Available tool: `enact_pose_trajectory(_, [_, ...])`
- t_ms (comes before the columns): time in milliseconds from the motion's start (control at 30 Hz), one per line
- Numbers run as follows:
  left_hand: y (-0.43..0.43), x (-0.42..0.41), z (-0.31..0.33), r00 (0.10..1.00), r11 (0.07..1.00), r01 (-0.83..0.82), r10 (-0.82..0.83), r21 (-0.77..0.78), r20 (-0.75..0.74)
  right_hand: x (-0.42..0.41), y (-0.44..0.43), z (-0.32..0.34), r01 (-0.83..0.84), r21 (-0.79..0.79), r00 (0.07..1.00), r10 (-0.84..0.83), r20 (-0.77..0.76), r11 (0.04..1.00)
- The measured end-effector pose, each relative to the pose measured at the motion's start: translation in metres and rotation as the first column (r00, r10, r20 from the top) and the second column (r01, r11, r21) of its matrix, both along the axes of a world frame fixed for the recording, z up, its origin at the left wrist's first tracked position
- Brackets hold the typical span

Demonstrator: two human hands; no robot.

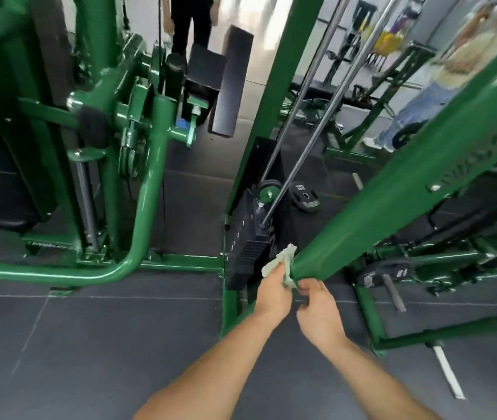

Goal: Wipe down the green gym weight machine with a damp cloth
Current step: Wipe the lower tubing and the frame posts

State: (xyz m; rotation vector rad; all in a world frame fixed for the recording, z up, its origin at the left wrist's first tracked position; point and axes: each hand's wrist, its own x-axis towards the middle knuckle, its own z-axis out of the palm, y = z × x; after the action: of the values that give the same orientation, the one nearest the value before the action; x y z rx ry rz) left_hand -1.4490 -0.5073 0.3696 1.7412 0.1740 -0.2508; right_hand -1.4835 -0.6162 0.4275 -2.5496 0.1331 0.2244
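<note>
The cloth [282,263], pale green and crumpled, is pressed against the low end of a slanting green beam [392,189] of the machine. The left hand [273,294] grips the cloth from below, fingers curled round it, with a loose corner sticking up above the knuckles. The right hand [320,310] sits just beside it to the right, fingers curled, pinching the cloth's lower edge under the beam's end. Just beyond the hands stands the black weight stack [247,247] with two chrome rods [310,140] rising from it. Far left of the hands a curved green tube [150,189] runs down to the dark floor [89,344]
</note>
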Motion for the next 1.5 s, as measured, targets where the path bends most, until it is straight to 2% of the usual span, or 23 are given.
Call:
enact_pose_trajectory(67, [0.005, -0.007, 0.041, 0.999, 0.997, -0.022, 0.018, 0.074, 0.050, -0.002, 0.006, 0.025, 0.044, 0.055, 0.998, -0.046, 0.037, 0.998])
enact_pose_trajectory(133, [0.013, -0.005, 0.082, 0.987, 0.995, -0.037, 0.022, 0.096, 0.160, -0.007, 0.007, 0.047, 0.083, 0.096, 0.992, -0.092, 0.091, 0.992])
enact_pose_trajectory(300, [0.028, 0.012, 0.170, 0.909, 0.999, 0.044, -0.047, 0.016, 0.414, -0.036, -0.005, 0.085, 0.266, 0.206, 0.931, -0.307, 0.199, 0.942])
enact_pose_trajectory(367, [0.030, 0.017, 0.177, 0.898, 0.995, 0.074, -0.098, 0.072, 0.429, -0.045, -0.006, 0.092, 0.337, 0.268, 0.900, -0.392, 0.190, 0.903])
enact_pose_trajectory(500, [0.033, 0.014, 0.160, 0.904, 0.946, 0.103, -0.218, 0.308, 0.368, -0.045, 0.003, 0.106, 0.400, 0.357, 0.859, -0.481, 0.173, 0.844])
enact_pose_trajectory(600, [0.033, 0.011, 0.163, 0.894, 0.934, 0.100, -0.236, 0.342, 0.382, -0.042, 0.012, 0.119, 0.391, 0.359, 0.844, -0.486, 0.227, 0.847])
enact_pose_trajectory(733, [0.027, 0.014, 0.198, 0.835, 0.966, 0.033, -0.168, 0.257, 0.524, -0.027, 0.016, 0.149, 0.340, 0.403, 0.773, -0.497, 0.394, 0.850])
enact_pose_trajectory(900, [0.008, 0.015, 0.268, 0.757, 0.998, 0.034, -0.057, 0.048, 0.650, -0.011, 0.024, 0.212, 0.293, 0.484, 0.561, -0.558, 0.612, 0.825])
enact_pose_trajectory(1033, [0.000, 0.025, 0.332, 0.665, 0.993, 0.089, -0.004, -0.074, 0.746, 0.005, 0.022, 0.255, 0.245, 0.467, 0.442, -0.527, 0.726, 0.849])
enact_pose_trajectory(1133, [-0.002, 0.037, 0.387, 0.549, 0.998, 0.014, 0.048, -0.067, 0.835, 0.008, 0.028, 0.275, 0.240, 0.450, 0.382, -0.510, 0.771, 0.860])
enact_pose_trajectory(1200, [-0.005, 0.046, 0.409, 0.508, 0.996, 0.010, 0.072, -0.090, 0.859, 0.009, 0.033, 0.284, 0.244, 0.425, 0.347, -0.487, 0.801, 0.872])
enact_pose_trajectory(1367, [0.005, 0.053, 0.384, 0.437, 0.991, 0.131, -0.044, -0.015, 0.898, 0.015, 0.056, 0.287, 0.375, 0.410, 0.250, -0.517, 0.819, 0.831])
enact_pose_trajectory(1500, [0.019, 0.069, 0.355, 0.251, 0.977, 0.189, -0.146, 0.099, 0.957, 0.015, 0.078, 0.290, 0.452, 0.419, 0.225, -0.555, 0.801, 0.788])
